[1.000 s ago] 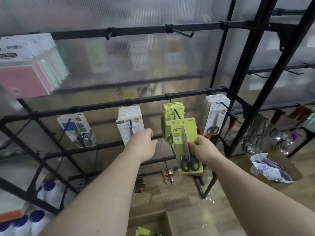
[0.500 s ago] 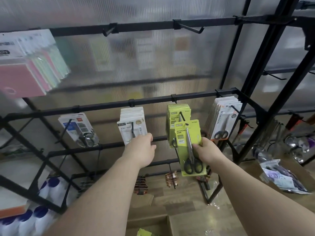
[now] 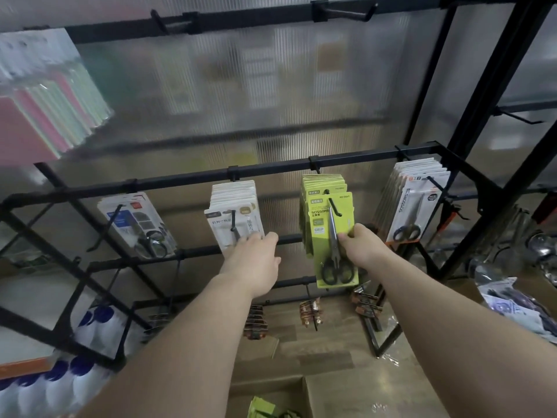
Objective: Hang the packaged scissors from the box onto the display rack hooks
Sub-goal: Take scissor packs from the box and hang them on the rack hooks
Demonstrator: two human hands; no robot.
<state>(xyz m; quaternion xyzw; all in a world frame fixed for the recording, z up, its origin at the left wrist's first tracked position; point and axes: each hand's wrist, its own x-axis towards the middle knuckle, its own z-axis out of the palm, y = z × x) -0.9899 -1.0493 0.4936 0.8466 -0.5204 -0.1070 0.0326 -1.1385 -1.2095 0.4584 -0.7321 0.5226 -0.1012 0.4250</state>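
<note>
**One more green pack reaches the hook**

Head view: the right grip [image 3: 358, 246] pinches the right edge of a green scissors pack [image 3: 334, 236], thumb on the front beside the blades. Over the past second the pack has risen against the green stack [image 3: 324, 188] behind it. Before, its top sat below the hook [image 3: 337, 210]. Now the hook's shaft crosses the card's top and the upturned tip shows in front of it, so the hanging hole looks threaded. The pack hangs a little forward of the stack and tilted, not yet pushed back against it.

The left grip [image 3: 256, 260] stays released and holds nothing. Its fingers are stretched forward, touching the lower edge of the white packs [image 3: 235, 220] on the neighbouring hook. Both stacks hang from the middle rail of the display rack [image 3: 271, 171].

By my reading this pack is nearly hung: what remains is sliding it back and letting go. More green packs [image 3: 261, 408] lie in the cardboard box [image 3: 337, 393] at the lower edge, so the task has further to go.
</note>
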